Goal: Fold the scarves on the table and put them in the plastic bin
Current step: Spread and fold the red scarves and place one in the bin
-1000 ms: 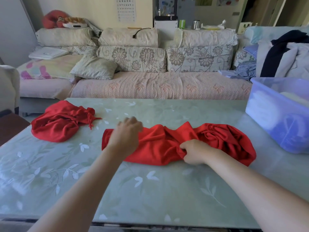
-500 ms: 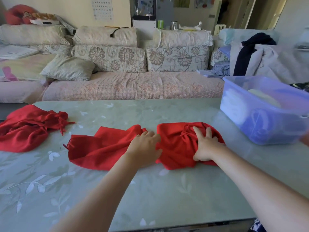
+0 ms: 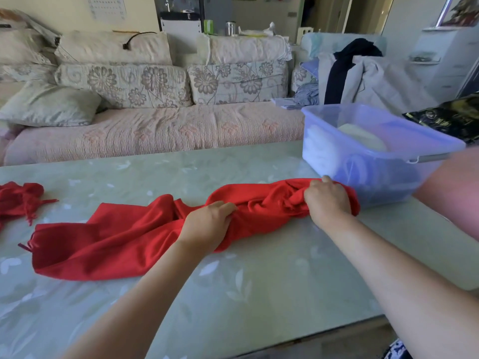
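Observation:
A red scarf (image 3: 108, 242) lies stretched across the pale green table (image 3: 233, 294), rumpled along its right half. My left hand (image 3: 207, 225) grips a bunch of the cloth near its middle. My right hand (image 3: 328, 200) grips the scarf's right end, right beside the translucent blue plastic bin (image 3: 388, 174). The bin stands at the table's right and holds pale folded cloth. A second red scarf (image 3: 18, 200) sits crumpled at the table's far left edge, partly out of view.
A floral sofa (image 3: 155, 125) with cushions runs behind the table. Clothes (image 3: 363, 71) are piled on a chair at the back right. A dark patterned bag (image 3: 451, 117) lies right of the bin. The table's near edge runs across the lower right.
The scarf, bunched shorter half a second ago, is now pulled out long. My right hand has moved right, up to the bin, and my view has turned right.

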`<action>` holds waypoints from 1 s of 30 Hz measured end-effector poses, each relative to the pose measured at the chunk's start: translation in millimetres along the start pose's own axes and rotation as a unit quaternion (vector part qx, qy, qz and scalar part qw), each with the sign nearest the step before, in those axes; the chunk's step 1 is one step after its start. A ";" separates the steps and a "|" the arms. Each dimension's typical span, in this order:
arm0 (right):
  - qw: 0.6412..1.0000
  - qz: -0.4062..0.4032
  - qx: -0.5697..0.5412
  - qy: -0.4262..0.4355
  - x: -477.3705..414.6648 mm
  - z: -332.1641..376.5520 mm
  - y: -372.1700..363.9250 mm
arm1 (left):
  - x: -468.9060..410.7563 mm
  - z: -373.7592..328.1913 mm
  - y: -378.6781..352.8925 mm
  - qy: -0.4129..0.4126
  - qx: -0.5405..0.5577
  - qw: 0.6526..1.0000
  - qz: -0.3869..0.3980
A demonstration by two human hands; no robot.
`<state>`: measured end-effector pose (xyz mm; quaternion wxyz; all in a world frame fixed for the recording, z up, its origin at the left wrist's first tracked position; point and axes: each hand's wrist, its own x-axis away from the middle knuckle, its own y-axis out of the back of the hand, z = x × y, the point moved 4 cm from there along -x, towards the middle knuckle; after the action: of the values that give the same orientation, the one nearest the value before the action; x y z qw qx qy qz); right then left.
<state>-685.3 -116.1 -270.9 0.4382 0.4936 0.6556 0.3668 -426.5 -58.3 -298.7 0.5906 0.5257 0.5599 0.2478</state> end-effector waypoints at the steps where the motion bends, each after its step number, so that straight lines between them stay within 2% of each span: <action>1: 0.998 0.025 0.041 -0.039 1.3 -7.8 -0.3 | -2.3 -4.5 4.8 -0.001 0.010 1.000 -0.008; 3: 0.989 0.081 0.089 -0.085 7.3 -12.4 -3.3 | -2.7 -24.4 7.6 -0.035 0.041 0.998 0.034; 5: 0.992 0.056 0.088 -0.075 11.3 -5.1 0.6 | 4.7 -54.5 2.0 -0.077 0.064 0.982 0.159; 7: 0.999 -0.033 -0.029 0.017 12.0 12.5 5.8 | 13.0 -77.0 -3.4 -0.085 0.092 0.948 0.293; 8: 0.986 -0.054 -0.136 0.082 13.6 23.2 8.1 | 14.4 -81.6 -2.3 -0.063 0.133 0.927 0.346; 10: 0.935 -0.010 -0.306 0.176 20.9 45.8 8.0 | 12.1 -80.3 4.9 0.013 0.276 0.876 0.395; 11: 0.922 0.032 -0.329 0.201 25.2 57.3 4.0 | 10.0 -74.8 7.7 0.048 0.332 0.858 0.390; 12: 0.920 0.072 -0.322 0.211 29.0 67.0 -1.8 | 8.5 -66.0 10.4 0.071 0.353 0.862 0.358; 13: 0.922 0.121 -0.306 0.204 33.4 73.2 -8.3 | 5.8 -52.7 12.0 0.079 0.333 0.890 0.302; 15: 0.925 0.242 -0.253 0.149 38.6 73.3 -21.8 | 3.8 -19.9 12.5 0.068 0.201 0.959 0.187; 16: 0.927 0.282 -0.216 0.119 38.1 69.3 -23.5 | 5.9 -4.5 11.2 0.057 0.129 0.977 0.161; 17: 0.932 0.301 -0.178 0.092 34.9 65.3 -22.1 | 9.4 8.4 8.8 0.058 0.072 0.981 0.169; 20: 0.945 0.324 -0.055 0.004 23.2 61.7 -6.6 | 26.0 32.0 -2.6 0.107 -0.012 0.941 0.322; 22: 0.946 0.323 0.033 -0.010 19.6 69.5 5.1 | 33.2 30.3 -8.5 0.103 -0.036 0.912 0.396; 24: 0.968 0.247 0.051 0.016 10.7 79.0 15.8 | 26.7 27.3 -10.4 0.101 -0.044 0.913 0.392; 26: 0.993 0.113 -0.010 0.045 -3.1 85.6 22.9 | 10.1 27.0 -7.7 0.115 -0.028 0.938 0.326; 27: 0.994 0.071 -0.063 0.061 -9.7 91.1 21.1 | 1.7 29.1 -7.5 0.127 -0.021 0.949 0.287; 28: 0.986 0.082 -0.123 0.078 -15.0 96.9 15.8 | -4.7 32.9 -9.0 0.140 -0.018 0.955 0.261; 30: 0.948 0.210 -0.219 0.093 -18.5 111.7 -6.2 | -10.1 43.4 -17.5 0.165 -0.025 0.946 0.279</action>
<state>-580.2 -130.1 -311.4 0.3855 0.4762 0.4783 0.6292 -394.1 -87.7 -318.2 0.4101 0.5976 0.4737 0.5002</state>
